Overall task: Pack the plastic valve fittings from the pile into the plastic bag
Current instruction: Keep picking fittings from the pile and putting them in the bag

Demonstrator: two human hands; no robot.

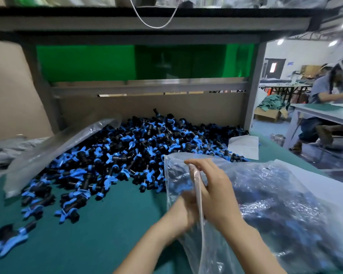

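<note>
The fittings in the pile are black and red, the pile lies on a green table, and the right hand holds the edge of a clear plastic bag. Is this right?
No. The head view shows the fittings black and blue, not red. The pile lies on the green table, and the right hand holds the edge of the plastic bag.

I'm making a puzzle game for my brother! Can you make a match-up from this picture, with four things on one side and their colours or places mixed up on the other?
Things:
1. pile of valve fittings
2. plastic bag
3. back panel
4. white sheet

Clues:
A. bright green
B. gripped by the right hand
C. black and blue
D. lying at the pile's right edge

Pairs: 1-C, 2-B, 3-A, 4-D.
</note>
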